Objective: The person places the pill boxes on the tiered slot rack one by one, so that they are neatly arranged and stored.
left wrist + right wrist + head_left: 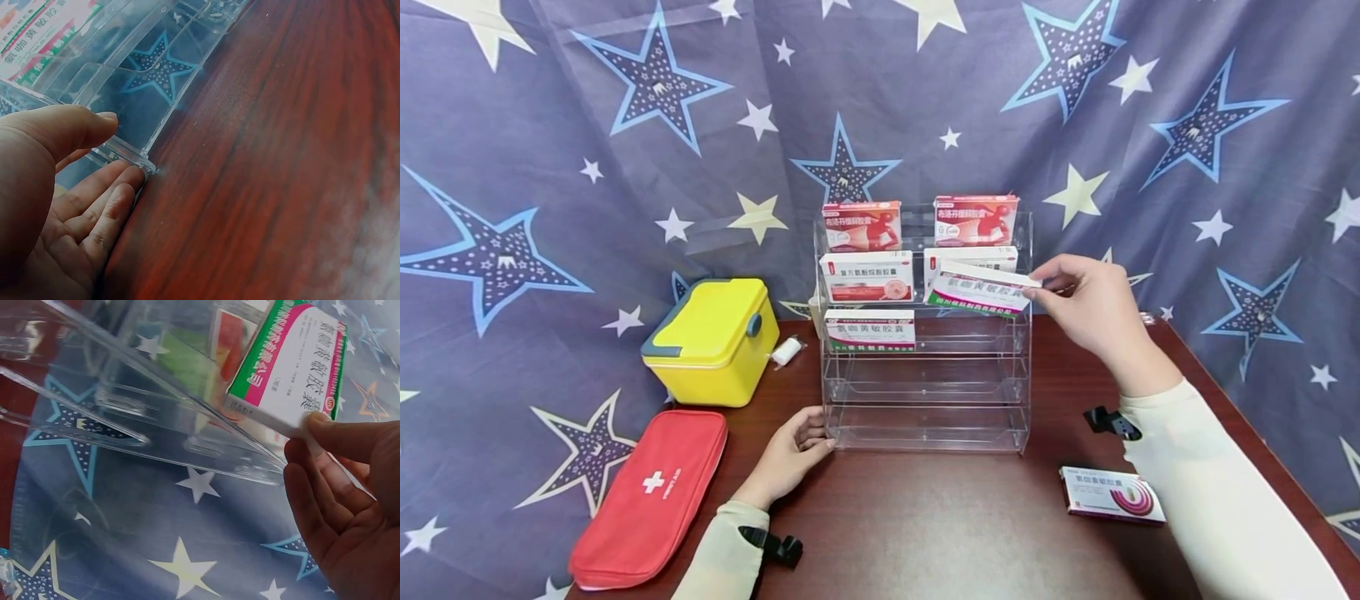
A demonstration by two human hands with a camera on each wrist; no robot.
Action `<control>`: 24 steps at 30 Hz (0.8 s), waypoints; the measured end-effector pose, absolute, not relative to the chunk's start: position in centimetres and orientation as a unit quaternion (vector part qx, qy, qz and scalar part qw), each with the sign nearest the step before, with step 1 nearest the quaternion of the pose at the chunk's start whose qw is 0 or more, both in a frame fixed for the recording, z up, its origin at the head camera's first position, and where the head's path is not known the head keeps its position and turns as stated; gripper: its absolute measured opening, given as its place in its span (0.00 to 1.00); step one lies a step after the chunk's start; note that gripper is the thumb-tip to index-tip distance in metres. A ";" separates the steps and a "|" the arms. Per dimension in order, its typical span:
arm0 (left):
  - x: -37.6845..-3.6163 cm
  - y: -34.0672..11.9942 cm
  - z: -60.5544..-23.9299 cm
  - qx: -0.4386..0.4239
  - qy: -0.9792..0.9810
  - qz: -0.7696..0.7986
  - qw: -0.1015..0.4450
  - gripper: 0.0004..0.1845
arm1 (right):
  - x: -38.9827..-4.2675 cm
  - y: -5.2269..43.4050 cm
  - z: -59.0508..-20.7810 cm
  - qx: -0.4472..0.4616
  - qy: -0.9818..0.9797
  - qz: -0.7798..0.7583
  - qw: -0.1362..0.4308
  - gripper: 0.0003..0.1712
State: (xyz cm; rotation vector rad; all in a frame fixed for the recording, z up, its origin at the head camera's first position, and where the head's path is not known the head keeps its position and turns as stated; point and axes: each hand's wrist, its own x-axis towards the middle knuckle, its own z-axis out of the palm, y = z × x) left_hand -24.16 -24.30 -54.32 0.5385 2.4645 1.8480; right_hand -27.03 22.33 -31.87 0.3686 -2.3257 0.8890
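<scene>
A clear acrylic tiered rack (925, 392) stands on the dark wooden table (925, 525). My right hand (1086, 304) pinches the end of a white, green and pink medicine box (979, 292) (294, 359), tilted over the rack's right side at the middle tier. My left hand (793, 454) (81, 187) rests against the rack's lower left corner (134, 159), thumb above and fingers along the base edge. Several other medicine boxes sit in the rack: two red ones (861, 225) on top, white ones (867, 277) below, and a green-edged one (870, 330) on the left.
A yellow lidded case (715, 340) and a small white roll (786, 351) sit left of the rack. A red first-aid pouch (651, 496) lies at the table's left front. Another medicine box (1112, 493) lies flat at the right front. A star-patterned curtain hangs behind.
</scene>
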 end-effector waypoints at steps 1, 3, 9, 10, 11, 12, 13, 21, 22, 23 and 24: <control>-24.1 -24.3 -54.3 0.172 0.788 0.591 0.007 0.28 | -27.2 22.2 -32.1 0.144 -0.882 0.327 0.307 0.05; -24.1 -24.3 -54.2 0.169 0.789 0.591 0.008 0.28 | -27.4 21.9 -32.5 0.154 -0.887 0.312 0.305 0.06; -24.2 -24.2 -54.2 0.162 0.791 0.590 0.009 0.29 | -27.7 21.2 -33.5 0.184 -0.893 0.278 0.303 0.07; -24.1 -24.2 -54.2 0.161 0.791 0.591 0.010 0.28 | -27.8 21.2 -33.7 0.186 -0.895 0.272 0.302 0.07; -24.1 -24.2 -54.1 0.160 0.791 0.590 0.012 0.28 | -27.8 21.1 -33.9 0.186 -0.896 0.266 0.302 0.07; -24.1 -24.2 -54.1 0.161 0.790 0.591 0.013 0.28 | -27.9 21.1 -34.1 0.187 -0.898 0.261 0.300 0.07; -24.1 -24.2 -54.1 0.161 0.790 0.591 0.015 0.28 | -27.9 21.1 -34.2 0.185 -0.901 0.256 0.297 0.07; -24.0 -24.2 -54.1 0.162 0.790 0.591 0.015 0.28 | -27.7 21.0 -34.8 0.176 -0.921 0.214 0.275 0.05; -24.0 -24.2 -54.1 0.163 0.790 0.591 0.014 0.28 | -27.6 21.0 -34.8 0.174 -0.923 0.205 0.275 0.05; -24.0 -24.2 -54.1 0.163 0.790 0.591 0.013 0.28 | -27.6 20.9 -34.8 0.173 -0.925 0.197 0.274 0.05; -24.1 -24.2 -54.1 0.162 0.790 0.591 0.012 0.28 | -27.6 20.9 -34.8 0.172 -0.927 0.189 0.275 0.05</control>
